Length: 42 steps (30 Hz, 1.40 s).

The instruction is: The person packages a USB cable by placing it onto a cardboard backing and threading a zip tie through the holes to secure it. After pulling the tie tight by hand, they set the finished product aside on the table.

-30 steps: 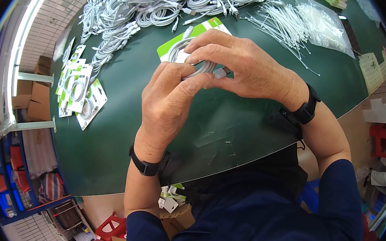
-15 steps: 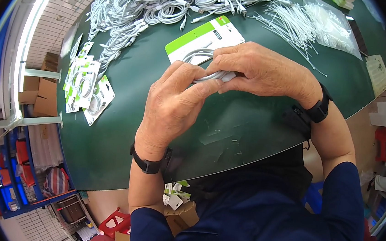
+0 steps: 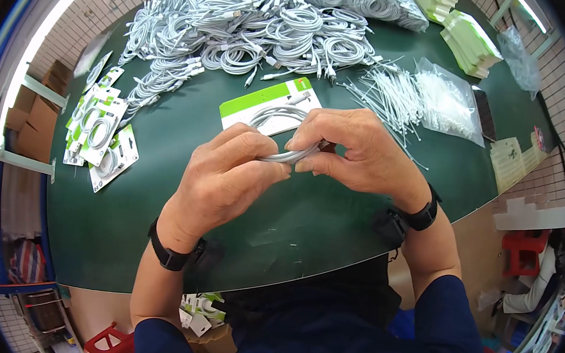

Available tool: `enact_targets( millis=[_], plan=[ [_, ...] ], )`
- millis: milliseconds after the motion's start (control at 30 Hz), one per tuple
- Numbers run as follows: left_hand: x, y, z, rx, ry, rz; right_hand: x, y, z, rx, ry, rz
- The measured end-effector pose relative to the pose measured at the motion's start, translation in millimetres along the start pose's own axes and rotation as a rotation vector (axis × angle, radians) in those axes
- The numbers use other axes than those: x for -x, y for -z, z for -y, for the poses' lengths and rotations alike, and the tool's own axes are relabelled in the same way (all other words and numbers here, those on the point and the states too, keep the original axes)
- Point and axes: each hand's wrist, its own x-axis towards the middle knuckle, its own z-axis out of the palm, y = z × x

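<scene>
A coiled white-grey charging cable [image 3: 276, 113] is held up over the green table by both hands. My left hand [image 3: 219, 171] pinches the left side of the coil between thumb and fingers. My right hand [image 3: 356, 146] grips the right side, its thumb and forefinger closed on the strands. One plug end points up above the loop, while the part inside the right fingers is mostly hidden. Just beyond the coil lies a flat green-and-white backing card [image 3: 252, 104], partly covered by the cable and hands.
Many coiled cables [image 3: 243, 15] are heaped at the far side. White cable ties [image 3: 390, 95] and a clear bag [image 3: 447, 100] of them lie right of the card. Carded cables [image 3: 98, 127] sit at left. Stacked cards [image 3: 469, 45] stand far right. The table [image 3: 276, 243] has a curved near edge.
The view has shifted, showing more of the table's far side. My right fingers have changed their hold on the coil, and a plug end now shows above the loop.
</scene>
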Motion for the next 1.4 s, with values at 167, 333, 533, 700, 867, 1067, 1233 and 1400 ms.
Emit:
enact_targets(
  millis=[167, 333, 533, 700, 867, 1067, 1233, 1400],
  plan=[
    [-5.4, -5.6, 18.8, 0.008, -0.057, -0.02, -2.8, 0.4, -3.4, 0.078, 0.064, -0.107],
    [-10.3, -18.4, 23.5, 0.054, 0.088, -0.154, -3.9, 5.7, -19.5, 0.222, 0.109, -0.236],
    [-1.7, -34.4, 48.9, -0.002, 0.473, -0.067, -2.2, 18.6, -35.4, 0.373, -0.058, -0.425],
    [6.6, -53.3, 75.2, -0.348, 0.35, 0.24, -1.4, 14.8, -47.5, 0.355, -0.089, -0.463],
    [2.5, -47.0, 91.3, -0.331, 0.467, 0.395, 1.1, 14.1, -46.6, 0.359, -0.084, -0.49],
    [13.2, -44.2, 102.4, -0.4, 0.366, 0.484, -2.1, 15.3, -43.3, 0.308, -0.044, -0.51],
    [5.0, -38.5, 86.2, -0.422, 0.331, 0.567, 0.5, 15.6, -48.2, 0.302, -0.016, -0.572],
    [10.4, -33.5, 87.8, -0.394, 0.356, 0.581, -1.6, 15.2, -43.3, 0.307, -0.001, -0.547]
  ],
)
